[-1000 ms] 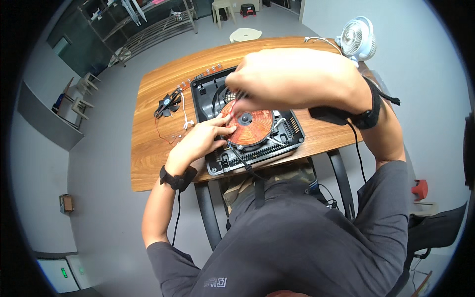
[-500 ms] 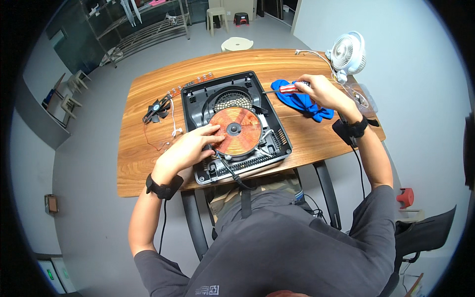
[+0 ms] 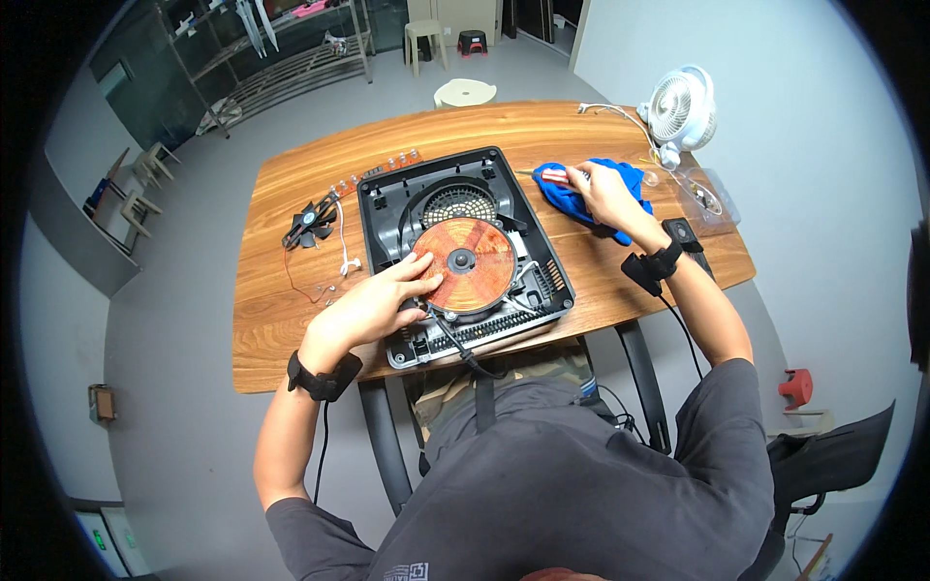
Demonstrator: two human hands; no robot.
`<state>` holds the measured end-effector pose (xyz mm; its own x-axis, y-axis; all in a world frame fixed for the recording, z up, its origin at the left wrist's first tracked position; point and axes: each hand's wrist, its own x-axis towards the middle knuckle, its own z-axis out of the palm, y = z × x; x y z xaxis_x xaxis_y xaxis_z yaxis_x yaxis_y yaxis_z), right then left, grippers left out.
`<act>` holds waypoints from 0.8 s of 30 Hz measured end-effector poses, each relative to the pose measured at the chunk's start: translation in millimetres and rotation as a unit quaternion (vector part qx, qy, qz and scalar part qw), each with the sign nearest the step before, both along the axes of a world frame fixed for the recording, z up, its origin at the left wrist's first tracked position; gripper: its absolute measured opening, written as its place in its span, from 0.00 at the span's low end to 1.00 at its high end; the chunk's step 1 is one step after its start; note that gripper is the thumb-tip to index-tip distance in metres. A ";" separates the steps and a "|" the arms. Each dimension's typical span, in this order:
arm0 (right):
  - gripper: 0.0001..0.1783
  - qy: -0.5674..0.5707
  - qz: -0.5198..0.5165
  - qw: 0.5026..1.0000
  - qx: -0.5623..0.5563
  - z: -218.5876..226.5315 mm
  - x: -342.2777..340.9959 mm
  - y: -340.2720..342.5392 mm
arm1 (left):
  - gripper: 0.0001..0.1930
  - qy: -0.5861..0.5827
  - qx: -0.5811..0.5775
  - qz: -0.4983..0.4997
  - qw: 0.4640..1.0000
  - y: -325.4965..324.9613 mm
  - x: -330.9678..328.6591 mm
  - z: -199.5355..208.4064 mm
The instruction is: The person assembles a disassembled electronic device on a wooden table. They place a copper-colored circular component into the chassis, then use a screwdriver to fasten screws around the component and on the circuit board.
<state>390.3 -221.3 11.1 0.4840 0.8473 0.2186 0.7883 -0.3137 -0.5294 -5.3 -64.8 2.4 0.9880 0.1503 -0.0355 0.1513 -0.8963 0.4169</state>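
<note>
In front of me lies an induction cooker's black base (image 3: pixel 381 215), uncovered, with a round copper coil (image 3: pixel 475 239) sitting in it. My left hand (image 3: pixel 392 290) rests with fingers spread on the coil's left edge. My right hand (image 3: pixel 603 194) grips a screwdriver (image 3: pixel 554 176) with a red-and-white handle; its shaft points left, toward the far right side of the base. Below the screwdriver is a bunched blue cloth (image 3: pixel 620 176), close under that hand. A power cord (image 3: pixel 455 341) runs from the coil area over the base's near edge.
Left of the base lie a small black fan (image 3: pixel 312 225), a white cable (image 3: pixel 345 242) and a narrow circuit board (image 3: pixel 373 171). A white desk fan (image 3: pixel 681 105) stands at the table's far right, beside a clear tray (image 3: pixel 712 198). The wooden table (image 3: pixel 281 329) has a rounded far edge.
My right hand has come slightly nearer and to the left with the screwdriver, and its forearm has shifted left. The left hand stays on the coil. The whole view has shifted a little.
</note>
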 end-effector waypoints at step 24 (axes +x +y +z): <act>0.25 -0.093 0.035 0.988 -0.122 -59.2 -22.2 3.4 | 0.14 -0.090 0.042 -0.057 0.993 -36.2 -14.3 25.2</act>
<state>368.1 -217.8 -48.2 0.3924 0.9159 0.0841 0.8892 -0.3544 -0.2892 -19.6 -101.0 27.6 0.9881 0.0312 0.1508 -0.0239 -0.9364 0.3501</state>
